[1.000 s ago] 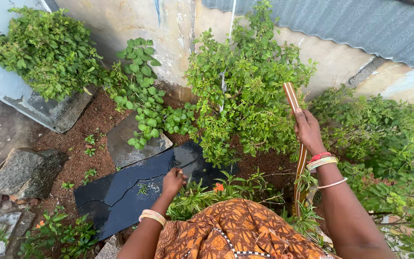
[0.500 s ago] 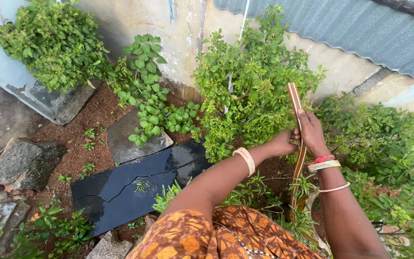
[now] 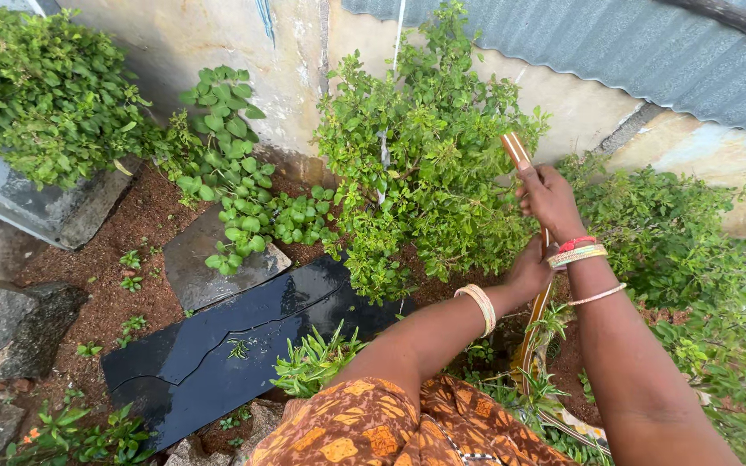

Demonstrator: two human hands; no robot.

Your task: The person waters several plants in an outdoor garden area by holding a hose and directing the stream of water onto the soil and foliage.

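A long wooden stick (image 3: 533, 332) stands nearly upright in the soil at the right of a leafy green bush (image 3: 429, 185). My right hand (image 3: 550, 200) grips the stick near its top end, with bangles on the wrist. My left hand (image 3: 528, 272) holds the same stick lower down, just under the right wrist, a pale bangle on its forearm. My patterned orange skirt (image 3: 373, 427) fills the bottom middle of the view.
A wet black slab (image 3: 218, 345) lies on brown soil at the lower left, with grey stones (image 3: 10, 324) beside it. A plaster wall (image 3: 218, 43) and corrugated metal sheet (image 3: 649, 60) run along the back. Dense green plants (image 3: 692, 259) crowd the right side.
My left hand has left the black slab, swung right across my body and closed on the stick below my right hand. The right hand has stayed on the stick's top.
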